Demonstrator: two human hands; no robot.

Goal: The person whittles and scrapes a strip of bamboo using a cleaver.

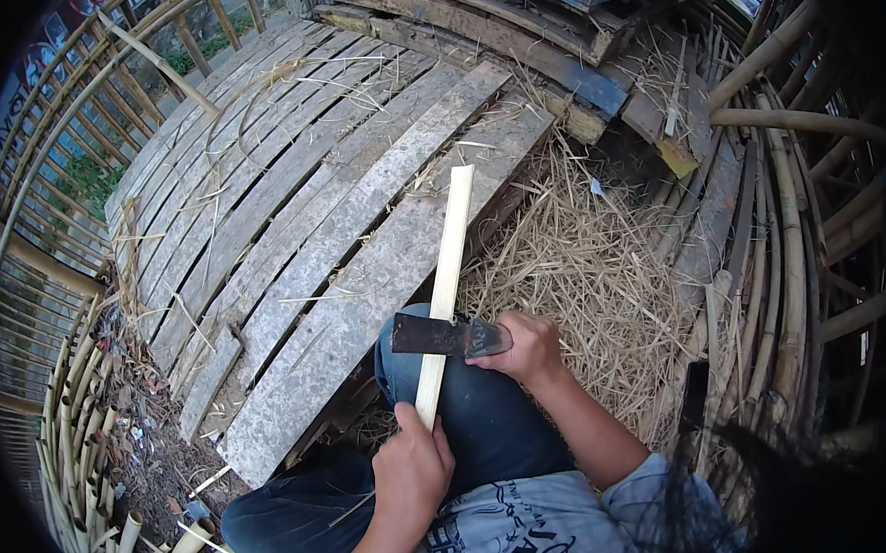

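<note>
A long, pale bamboo strip (449,256) slants up and away from me across my raised knee, its far end over the edge of the wooden slats. My left hand (411,463) is closed around the strip's near end. In my right hand (527,347) is a broad-bladed knife, gripped by its handle. The dark knife blade (419,334) lies across the strip just above the knee, pointing left. Most of the handle is hidden in my fist, and I cannot tell how deep the edge sits in the bamboo.
A slatted wooden platform (299,214) spreads ahead and to the left, scattered with thin shavings. Bamboo shavings (583,279) heap on the ground to the right. Bamboo poles (787,248) line the right side, and cut bamboo pieces (71,446) stand at the left. Stacked boards (551,50) rise at the back.
</note>
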